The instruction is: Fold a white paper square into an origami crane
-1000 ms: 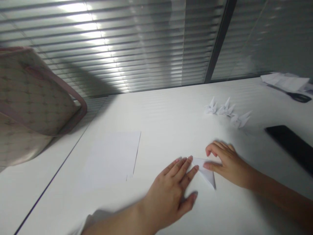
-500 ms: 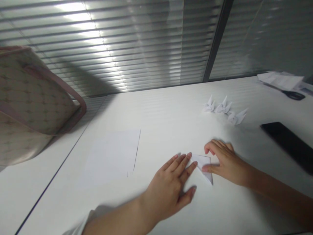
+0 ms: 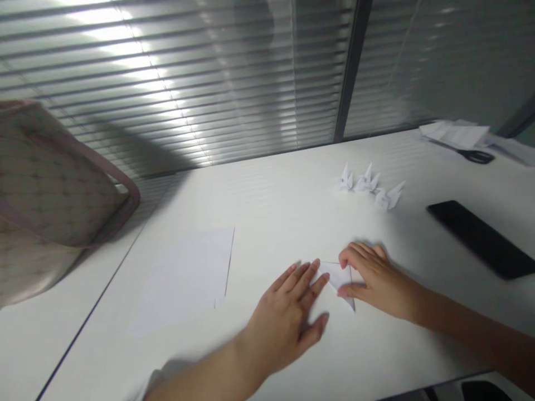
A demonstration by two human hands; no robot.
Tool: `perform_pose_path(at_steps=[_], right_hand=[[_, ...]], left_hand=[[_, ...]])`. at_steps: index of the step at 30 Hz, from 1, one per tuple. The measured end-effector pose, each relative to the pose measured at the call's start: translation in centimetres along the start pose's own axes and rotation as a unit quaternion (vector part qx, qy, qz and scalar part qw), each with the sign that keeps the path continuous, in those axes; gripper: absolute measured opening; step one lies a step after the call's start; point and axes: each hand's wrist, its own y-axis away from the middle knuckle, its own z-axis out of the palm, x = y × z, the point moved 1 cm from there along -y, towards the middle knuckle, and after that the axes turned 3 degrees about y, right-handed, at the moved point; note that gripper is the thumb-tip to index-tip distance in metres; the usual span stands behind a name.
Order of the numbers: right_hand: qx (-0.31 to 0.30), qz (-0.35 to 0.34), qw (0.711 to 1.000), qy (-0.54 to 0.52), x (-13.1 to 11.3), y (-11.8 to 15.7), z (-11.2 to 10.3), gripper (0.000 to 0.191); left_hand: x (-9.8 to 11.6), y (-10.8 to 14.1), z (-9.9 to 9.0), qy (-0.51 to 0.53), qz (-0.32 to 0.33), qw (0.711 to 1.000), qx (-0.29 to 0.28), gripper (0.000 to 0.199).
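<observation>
A small folded white paper triangle lies on the white table, its point aimed toward me. My right hand grips it from the right, with the thumb below and the fingers curled over the top. My left hand rests flat with its fingers spread, and the fingertips touch the triangle's left corner. Part of the paper is hidden by my fingers. Several folded paper cranes stand farther back, beyond my right hand's reach of contact.
A blank paper stack lies left of my hands. A black phone lies at right, with black-handled scissors and loose papers behind it. A patterned bag sits at left. Glass with blinds runs behind the table.
The whole scene has shifted left and slightly in the view as my head moves. My hands stay on the paper triangle in much the same hold.
</observation>
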Motion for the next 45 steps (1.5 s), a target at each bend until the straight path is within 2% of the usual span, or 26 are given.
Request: perform_pose_path(at_steps=[16, 24, 30, 36, 41, 45], right_hand=[[-0.023, -0.010, 1.000, -0.015, 0.0, 1.0, -0.2, 0.027], [-0.038, -0.008, 0.999, -0.023, -0.4, 1.3, -0.3, 0.028], [-0.050, -0.015, 0.998, -0.031, -0.2, 1.6, -0.3, 0.034], [-0.062, -0.012, 0.997, -0.045, -0.4, 1.5, -0.4, 0.030], [-0.031, 0.007, 0.998, -0.062, 0.0, 1.4, -0.3, 0.042], [0.004, 0.018, 0.995, -0.098, 1.0, 0.1, -0.7, 0.047]], left_hand=[[-0.1, 0.0, 0.1, 0.010, 0.012, 0.999, 0.028, 0.059], [-0.2, 0.0, 0.3, 0.004, 0.011, 1.000, 0.011, 0.060], [-0.1, 0.0, 0.2, 0.010, 0.011, 1.000, 0.021, 0.058], [-0.1, -0.2, 0.0, 0.029, 0.004, 1.000, 0.008, 0.058], [-0.2, -0.3, 0.0, 0.050, 0.011, 0.997, 0.053, 0.052], [-0.5, -0.4, 0.1, 0.051, -0.023, 0.991, 0.119, 0.040]])
